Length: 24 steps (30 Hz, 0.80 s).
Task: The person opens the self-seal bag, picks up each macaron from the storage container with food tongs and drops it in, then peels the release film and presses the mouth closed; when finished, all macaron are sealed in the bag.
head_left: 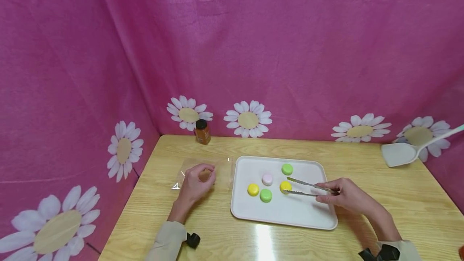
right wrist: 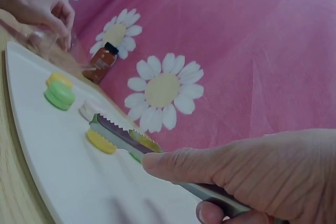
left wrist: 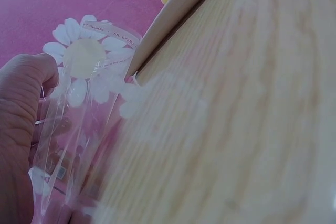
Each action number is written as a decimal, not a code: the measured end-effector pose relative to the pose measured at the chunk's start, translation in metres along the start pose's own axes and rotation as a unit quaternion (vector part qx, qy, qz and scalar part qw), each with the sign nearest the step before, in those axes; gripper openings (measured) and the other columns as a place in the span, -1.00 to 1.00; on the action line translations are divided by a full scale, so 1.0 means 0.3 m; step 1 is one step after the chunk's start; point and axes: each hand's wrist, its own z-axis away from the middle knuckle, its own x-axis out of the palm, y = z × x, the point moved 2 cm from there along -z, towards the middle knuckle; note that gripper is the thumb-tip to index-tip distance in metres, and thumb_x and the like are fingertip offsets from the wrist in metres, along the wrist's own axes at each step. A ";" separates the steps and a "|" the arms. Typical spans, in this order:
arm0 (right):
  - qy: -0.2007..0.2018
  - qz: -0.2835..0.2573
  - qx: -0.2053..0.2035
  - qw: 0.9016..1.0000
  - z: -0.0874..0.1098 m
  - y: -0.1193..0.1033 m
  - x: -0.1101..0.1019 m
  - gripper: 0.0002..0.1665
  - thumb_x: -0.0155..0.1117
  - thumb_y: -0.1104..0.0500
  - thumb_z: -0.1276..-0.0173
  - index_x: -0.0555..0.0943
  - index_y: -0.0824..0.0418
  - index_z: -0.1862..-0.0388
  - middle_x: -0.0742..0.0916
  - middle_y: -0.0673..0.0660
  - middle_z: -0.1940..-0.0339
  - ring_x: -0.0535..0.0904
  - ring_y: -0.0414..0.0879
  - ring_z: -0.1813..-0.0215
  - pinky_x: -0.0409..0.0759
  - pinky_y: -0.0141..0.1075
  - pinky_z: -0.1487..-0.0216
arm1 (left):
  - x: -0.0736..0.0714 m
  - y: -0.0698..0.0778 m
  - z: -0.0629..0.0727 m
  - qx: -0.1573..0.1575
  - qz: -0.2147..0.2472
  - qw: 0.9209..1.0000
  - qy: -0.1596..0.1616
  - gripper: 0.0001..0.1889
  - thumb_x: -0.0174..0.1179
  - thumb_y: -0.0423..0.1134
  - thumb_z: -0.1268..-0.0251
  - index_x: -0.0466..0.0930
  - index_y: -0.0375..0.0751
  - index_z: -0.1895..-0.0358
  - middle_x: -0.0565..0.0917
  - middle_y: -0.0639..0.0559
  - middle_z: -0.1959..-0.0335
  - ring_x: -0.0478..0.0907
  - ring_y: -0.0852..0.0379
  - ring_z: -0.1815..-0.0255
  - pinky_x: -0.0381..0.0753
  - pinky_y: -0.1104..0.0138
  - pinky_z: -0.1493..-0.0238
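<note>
My left hand pinches a clear plastic bag left of the white tray; the bag stretches beside its fingers in the left wrist view. With my right hand I grip metal tongs over the tray's right side. Their serrated tips are spread apart around a yellow macaron in the head view. Behind it lies a green macaron. Further left on the tray are a pale lilac macaron, a second yellow macaron and a second green macaron.
A small orange-brown bottle with a black cap stands at the table's back left. At the back right lies a white spatula. A pink cloth with white flowers hangs behind and left of the wooden table.
</note>
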 end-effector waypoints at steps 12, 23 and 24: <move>-0.005 -0.003 -0.001 1.000 0.011 0.032 0.037 -0.40 0.52 0.01 -0.35 0.69 0.39 -0.21 0.33 -0.18 0.62 0.21 -0.35 0.56 0.26 -0.45 0.59 | 0.007 0.008 0.011 -0.029 0.006 1.000 -0.006 -0.92 0.42 -0.43 -0.21 0.77 -0.29 0.24 0.83 -0.07 0.18 0.78 0.00 0.08 0.73 0.02 -0.09; 0.068 0.187 0.027 0.980 0.069 -0.027 0.109 -0.41 0.31 -0.29 -0.45 0.74 0.03 -0.26 0.40 -0.23 0.70 0.26 -0.33 0.56 0.34 -0.37 0.46 | -0.002 0.004 0.005 -0.015 0.007 1.000 -0.002 -0.91 0.43 -0.42 -0.21 0.78 -0.27 0.22 0.84 -0.02 0.16 0.78 0.00 0.08 0.73 0.01 -0.08; 0.076 0.199 0.020 0.977 0.075 -0.029 0.116 -0.44 0.30 -0.28 -0.47 0.75 0.02 -0.24 0.43 -0.25 0.70 0.28 -0.34 0.54 0.36 -0.36 0.43 | -0.002 0.003 0.004 -0.015 0.006 1.000 -0.002 -0.91 0.43 -0.42 -0.21 0.78 -0.27 0.23 0.84 -0.02 0.16 0.78 0.01 0.08 0.73 0.01 -0.09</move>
